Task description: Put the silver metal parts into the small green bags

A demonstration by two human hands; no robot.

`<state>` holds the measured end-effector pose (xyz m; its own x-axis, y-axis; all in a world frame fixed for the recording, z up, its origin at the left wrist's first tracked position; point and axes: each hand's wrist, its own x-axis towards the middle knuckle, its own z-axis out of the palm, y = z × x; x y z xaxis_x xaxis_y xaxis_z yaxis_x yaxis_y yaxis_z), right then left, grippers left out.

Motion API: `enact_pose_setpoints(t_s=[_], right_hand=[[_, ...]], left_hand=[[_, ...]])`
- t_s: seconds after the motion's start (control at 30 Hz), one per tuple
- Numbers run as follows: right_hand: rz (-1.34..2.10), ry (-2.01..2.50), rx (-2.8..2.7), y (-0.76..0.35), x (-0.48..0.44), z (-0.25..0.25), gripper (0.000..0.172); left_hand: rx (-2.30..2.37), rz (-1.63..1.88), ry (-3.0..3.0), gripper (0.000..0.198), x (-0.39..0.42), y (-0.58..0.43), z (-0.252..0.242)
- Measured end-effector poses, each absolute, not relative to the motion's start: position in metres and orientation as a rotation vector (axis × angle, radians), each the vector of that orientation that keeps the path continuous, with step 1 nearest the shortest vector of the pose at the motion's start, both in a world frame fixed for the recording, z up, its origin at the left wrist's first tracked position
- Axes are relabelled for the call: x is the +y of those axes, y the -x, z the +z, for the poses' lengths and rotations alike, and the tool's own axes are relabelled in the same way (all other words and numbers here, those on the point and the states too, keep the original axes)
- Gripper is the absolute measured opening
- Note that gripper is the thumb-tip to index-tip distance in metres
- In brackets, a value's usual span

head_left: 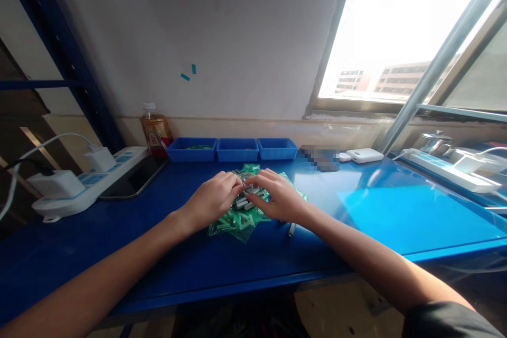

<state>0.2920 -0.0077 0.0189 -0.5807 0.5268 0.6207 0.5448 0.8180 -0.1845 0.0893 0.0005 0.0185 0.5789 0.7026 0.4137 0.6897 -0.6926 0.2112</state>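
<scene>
Fig. — left hand (212, 198): fingers curled at grey pieces (243, 202), grip unclear | right hand (279, 198): fingers extended, resting on them | pieces atop green packets (233, 222), near blue trays (236, 150) | best done low — one piece at a time.

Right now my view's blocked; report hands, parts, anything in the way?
Left hand, right hand on green packet pile, fingertips meeting over grey pieces. Loose grey piece beside right wrist.

Green packets (233, 222) with grey pieces (242, 202), blue table (119, 243), blue trays (236, 149), white power strip (89, 182)
</scene>
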Motion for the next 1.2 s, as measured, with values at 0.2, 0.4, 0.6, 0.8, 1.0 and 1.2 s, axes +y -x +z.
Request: enact_pose_setpoints(t_s=[0.2,0.4,0.6,0.8,1.0,1.2], right_hand=[[-0.067,0.733,-2.289,-0.291,-0.004,0.013,0.01],[-0.035,0.822,-2.201,-0.289,-0.001,0.009,0.013],[0.036,0.828,-2.217,-0.289,0.004,0.008,0.019],[0.082,0.843,-2.177,-0.29,0.001,0.007,0.022],[-0.012,0.806,-2.189,-0.289,-0.002,0.01,0.01],[-0.019,0.839,-2.14,-0.289,0.0,0.011,0.019]], left_hand=[[1.154,0.761,-2.795,0.035,0.0,-0.091,0.019],[1.13,0.869,-2.692,0.023,-0.006,-0.091,0.021],[1.147,0.921,-2.734,0.018,-0.007,-0.093,0.018],[1.223,0.921,-2.68,0.024,-0.002,-0.093,0.015],[1.239,0.879,-2.669,0.032,-0.004,-0.092,0.019],[1.165,0.998,-2.626,0.026,-0.005,-0.091,0.019]])
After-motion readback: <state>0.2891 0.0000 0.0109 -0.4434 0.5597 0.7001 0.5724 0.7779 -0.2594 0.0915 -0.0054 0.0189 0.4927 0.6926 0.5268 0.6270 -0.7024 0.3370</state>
